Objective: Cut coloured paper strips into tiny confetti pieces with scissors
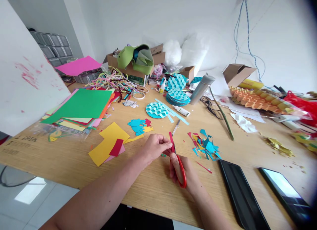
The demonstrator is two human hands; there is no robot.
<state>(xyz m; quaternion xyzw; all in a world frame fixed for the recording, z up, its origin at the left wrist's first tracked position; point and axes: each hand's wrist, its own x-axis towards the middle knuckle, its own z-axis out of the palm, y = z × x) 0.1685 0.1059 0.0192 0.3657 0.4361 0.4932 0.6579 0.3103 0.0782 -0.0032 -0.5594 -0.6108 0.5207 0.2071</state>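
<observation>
Between thumb and fingers, my left hand (158, 146) pinches a narrow strip of red paper (171, 137) that points away from me. Close on its right, my right hand (179, 170) is wrapped round the red handles of the scissors (182, 175). The scissor blades lie along the strip, partly hidden by it and my fingers. Yellow paper pieces (99, 152) lie left of my hands, with a small red rectangle (116, 147) on top. Blue fish cutouts (137, 127) sit beyond my left hand, beside small red and yellow ones. Colourful scraps (209, 147) are piled to the right.
Two phones (241, 193) (284, 193) lie at the right front. A stack of coloured sheets (81, 104) is on the left. Blue patterned discs (157, 110), a glue tube (182, 111), a metal bottle (202, 88) and a green stem (221, 112) stand or lie farther back.
</observation>
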